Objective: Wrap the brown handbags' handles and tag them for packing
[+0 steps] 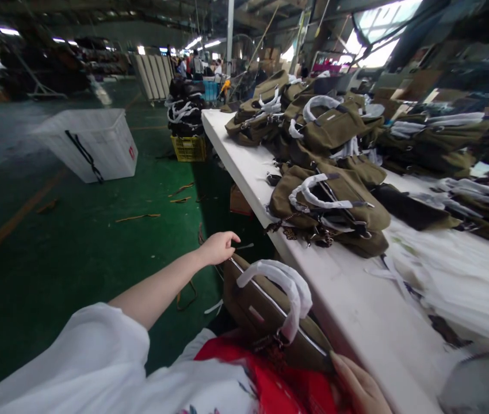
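Table (pixel 350 305) across the right of the frame. Olive bag (pixel 244 299), lower centre beside it: likely light, soft, saggy. Wrapped handles (pixel 295 283) probably slippery; better take its ends. Your right hand (pixel 360 384), bottom right, grips one end; your left hand (pixel 218 248) curls at the other, hold unclear.

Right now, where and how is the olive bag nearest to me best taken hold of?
Probably by both white-wrapped handles together, reaching down from above: they arch up close beside each other over the top of the olive bag, leaving open space beneath their loops.
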`<action>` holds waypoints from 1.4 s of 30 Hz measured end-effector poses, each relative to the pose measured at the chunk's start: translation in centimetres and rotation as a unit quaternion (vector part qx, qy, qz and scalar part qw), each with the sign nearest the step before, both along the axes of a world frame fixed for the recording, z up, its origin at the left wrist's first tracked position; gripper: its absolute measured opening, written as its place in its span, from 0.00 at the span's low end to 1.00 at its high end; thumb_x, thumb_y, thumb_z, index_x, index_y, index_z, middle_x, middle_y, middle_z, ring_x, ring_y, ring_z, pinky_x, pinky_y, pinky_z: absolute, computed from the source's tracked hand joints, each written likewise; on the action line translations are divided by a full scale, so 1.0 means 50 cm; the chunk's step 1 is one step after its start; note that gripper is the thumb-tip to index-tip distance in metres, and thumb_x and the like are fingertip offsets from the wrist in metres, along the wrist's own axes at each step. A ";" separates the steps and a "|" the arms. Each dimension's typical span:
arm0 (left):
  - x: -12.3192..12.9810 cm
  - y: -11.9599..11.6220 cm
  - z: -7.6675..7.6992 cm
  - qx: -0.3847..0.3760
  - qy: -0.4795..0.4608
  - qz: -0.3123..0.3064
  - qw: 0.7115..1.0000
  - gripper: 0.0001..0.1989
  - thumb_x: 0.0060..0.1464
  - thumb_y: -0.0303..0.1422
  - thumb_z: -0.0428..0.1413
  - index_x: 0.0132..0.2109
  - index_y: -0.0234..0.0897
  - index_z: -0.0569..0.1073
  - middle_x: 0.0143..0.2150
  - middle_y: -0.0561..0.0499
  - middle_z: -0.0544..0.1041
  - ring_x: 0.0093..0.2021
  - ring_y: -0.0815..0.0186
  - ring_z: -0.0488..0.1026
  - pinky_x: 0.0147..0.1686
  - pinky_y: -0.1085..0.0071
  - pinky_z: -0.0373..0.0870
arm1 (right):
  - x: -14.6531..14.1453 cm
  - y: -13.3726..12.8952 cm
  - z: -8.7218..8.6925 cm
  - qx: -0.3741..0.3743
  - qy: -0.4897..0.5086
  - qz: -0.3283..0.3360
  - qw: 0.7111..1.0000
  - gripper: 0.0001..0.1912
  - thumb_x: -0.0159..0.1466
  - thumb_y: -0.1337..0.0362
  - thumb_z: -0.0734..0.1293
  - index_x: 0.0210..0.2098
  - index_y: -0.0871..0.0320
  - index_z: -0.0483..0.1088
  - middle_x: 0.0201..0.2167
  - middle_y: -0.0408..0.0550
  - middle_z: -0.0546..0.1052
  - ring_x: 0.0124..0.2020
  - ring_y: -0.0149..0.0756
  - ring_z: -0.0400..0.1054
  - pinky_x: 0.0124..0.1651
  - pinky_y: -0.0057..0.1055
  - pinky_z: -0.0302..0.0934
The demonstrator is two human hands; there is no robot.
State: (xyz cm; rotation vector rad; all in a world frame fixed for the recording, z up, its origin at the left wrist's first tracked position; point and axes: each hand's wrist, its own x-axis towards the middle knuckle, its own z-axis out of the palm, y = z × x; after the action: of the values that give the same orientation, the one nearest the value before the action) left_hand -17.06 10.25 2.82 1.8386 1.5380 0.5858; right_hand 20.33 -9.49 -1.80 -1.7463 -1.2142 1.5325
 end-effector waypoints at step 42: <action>0.569 -0.067 -0.022 0.344 0.068 -0.332 0.876 0.27 0.66 0.40 0.44 0.69 0.39 0.54 0.72 0.45 0.51 0.72 0.59 0.44 0.69 0.51 0.45 | 0.125 -0.070 -0.033 0.150 0.457 -0.485 0.731 0.17 0.51 0.55 0.77 0.25 0.57 0.68 0.20 0.36 0.71 0.21 0.25 0.63 0.34 0.28 0.69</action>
State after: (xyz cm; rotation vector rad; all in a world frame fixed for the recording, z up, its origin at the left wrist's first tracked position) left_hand 11.39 6.89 1.73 2.8078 0.6790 0.7206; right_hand 26.57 -13.00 -3.44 -0.8501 0.0393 1.1202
